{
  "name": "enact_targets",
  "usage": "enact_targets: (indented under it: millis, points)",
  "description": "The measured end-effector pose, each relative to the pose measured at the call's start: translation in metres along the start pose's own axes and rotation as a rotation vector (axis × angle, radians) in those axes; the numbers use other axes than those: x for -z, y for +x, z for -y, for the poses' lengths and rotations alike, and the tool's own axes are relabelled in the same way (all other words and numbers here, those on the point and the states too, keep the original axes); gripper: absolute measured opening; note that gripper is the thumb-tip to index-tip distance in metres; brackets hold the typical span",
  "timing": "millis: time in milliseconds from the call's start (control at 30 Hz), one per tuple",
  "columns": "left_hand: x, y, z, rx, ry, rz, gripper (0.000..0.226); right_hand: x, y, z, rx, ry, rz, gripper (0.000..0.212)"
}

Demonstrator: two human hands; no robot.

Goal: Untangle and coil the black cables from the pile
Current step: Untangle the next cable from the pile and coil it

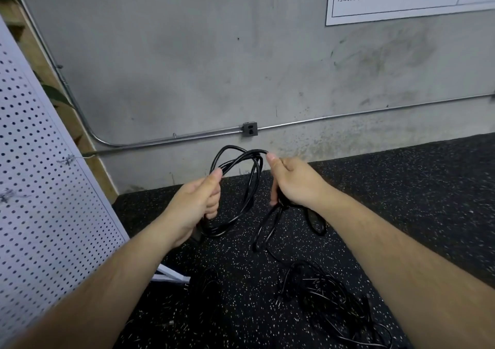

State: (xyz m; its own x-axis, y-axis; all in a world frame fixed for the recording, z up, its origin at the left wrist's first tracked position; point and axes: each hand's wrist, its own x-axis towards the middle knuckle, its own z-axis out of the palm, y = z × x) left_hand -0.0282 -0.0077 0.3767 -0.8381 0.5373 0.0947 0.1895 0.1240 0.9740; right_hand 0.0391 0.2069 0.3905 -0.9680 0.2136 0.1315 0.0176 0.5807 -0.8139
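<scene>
The left hand [198, 201] curled round one side of a glossy cable [257, 171] looped in ovals above the speckled rubber floor [401, 188]; the right hand [292, 185] pinched the other. A tangled pile [329, 303] lay nearby.

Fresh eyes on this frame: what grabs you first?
Centre frame, the left hand and right hand both grip a half-coiled black cable held up before the grey concrete wall. Lower right, a tangled pile of thin black cables lies on the speckled black rubber floor. A white perforated panel fills the left edge.
</scene>
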Motion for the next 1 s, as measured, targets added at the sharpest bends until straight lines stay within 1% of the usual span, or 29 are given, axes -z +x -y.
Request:
enact_targets:
  millis: [100, 167, 233, 267, 333, 433, 533, 633, 700, 767, 833, 933, 1000]
  points:
    - [0.006, 0.002, -0.009, -0.010, -0.162, -0.136, 0.055, 0.002, -0.001, -0.007, 0.038, -0.121, 0.102, 0.050]
    - [0.016, 0.003, -0.016, -0.026, -0.231, -0.220, 0.055, 0.007, -0.007, -0.013, 0.018, -0.215, 0.233, 0.041]
    - [0.026, 0.005, -0.018, -0.010, -0.361, -0.275, 0.053, 0.009, -0.011, -0.020, -0.031, -0.267, 0.350, 0.033]
    - [0.030, 0.006, -0.018, -0.001, -0.418, -0.291, 0.051, 0.010, -0.010, -0.024, -0.069, -0.250, 0.387, 0.030]
    - [0.034, 0.007, -0.016, 0.007, -0.459, -0.316, 0.049, 0.011, -0.008, -0.030, -0.152, -0.132, 0.439, 0.023]
    - [0.030, 0.009, -0.008, 0.054, -0.396, -0.321, 0.048, 0.014, -0.005, -0.033, -0.245, -0.002, 0.487, 0.020]
    - [0.016, 0.005, -0.002, 0.077, -0.144, -0.241, 0.043, 0.007, -0.003, -0.030, -0.376, 0.255, 0.434, 0.022]
    - [-0.006, -0.001, 0.004, 0.052, 0.030, -0.156, 0.030, -0.003, -0.003, -0.016, -0.361, 0.430, 0.383, 0.027]
    - [-0.018, -0.002, 0.005, 0.031, 0.039, -0.129, 0.023, -0.012, -0.005, -0.003, -0.309, 0.479, 0.375, 0.023]
    - [-0.024, -0.001, 0.002, 0.031, 0.020, -0.114, 0.021, -0.019, -0.007, 0.006, -0.256, 0.568, 0.344, 0.018]
    - [-0.025, 0.001, -0.001, 0.035, -0.012, -0.088, 0.027, -0.019, -0.007, 0.011, -0.227, 0.731, 0.310, 0.014]
    - [-0.024, 0.004, 0.000, 0.054, -0.099, -0.082, 0.031, -0.014, -0.006, 0.012, -0.242, 0.961, 0.292, 0.018]
    - [-0.024, 0.006, 0.003, 0.054, -0.129, -0.117, 0.029, -0.014, -0.006, 0.013, -0.256, 0.958, 0.304, 0.032]
